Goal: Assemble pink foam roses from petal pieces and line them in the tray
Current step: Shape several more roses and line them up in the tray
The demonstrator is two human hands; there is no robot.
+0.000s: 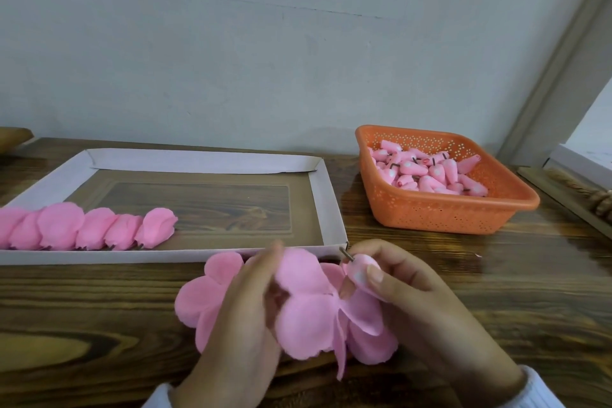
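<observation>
Pink petal pieces (304,325) fanned beside stemmed bud (361,270) — roses (96,228) lined in tray (328,205), near side.

Showing a dark wood-grain table (99,308) butting against a plain pale grey wall (265,43); admitting daylight through a window (596,122) at far right, bordered by a slanting grey frame (556,76).

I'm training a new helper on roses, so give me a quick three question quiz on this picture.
1. True or false: the orange basket stands outside the tray.
2. Which hand pinches a bud core? A left, B right, C neither.
3. Where in the tray do the finished roses lie?
Key: 1 true. 2 B, the right hand; the left hand holds petal pieces. 3 In a row along its near edge, at the left.
</observation>
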